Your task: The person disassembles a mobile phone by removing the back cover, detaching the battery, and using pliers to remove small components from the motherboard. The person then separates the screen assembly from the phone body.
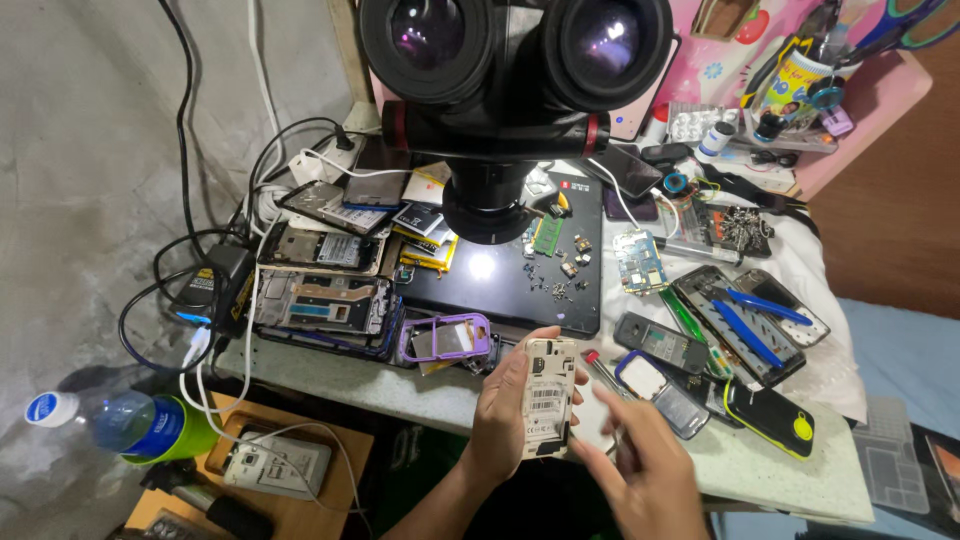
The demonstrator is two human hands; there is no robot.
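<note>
Across the bench (420, 392), from nine o'clock round to three, stripped handsets, frames and loose boards are lying packed side by side, and a microscope (510, 75) is looming over the twelve o'clock edge with its lamp glowing on a black mat (500, 285). At six o'clock the left hand (502, 410) is gripping a white phone (549, 396) upright, back cover off and the empty battery bay facing the camera, fingers wrapping its left edge and thumb side pressing behind it. Just at its four o'clock the right hand (640, 468) is blurring in motion, fingers bunching narrowly; whether they are pinching a tool I cannot tell, though a thin red-tipped driver (600, 368) is showing between hand and phone. Judging by the bared back, the person is working through the opening-up stage, and the next move is probably calling for a steady tip set squarely on a small screw or seam while the left hand is keeping the body from twisting. At ten o'clock of the phone a purple frame (446, 338) is resting, and at seven o'clock a bottle (120, 420) is lying.
</note>
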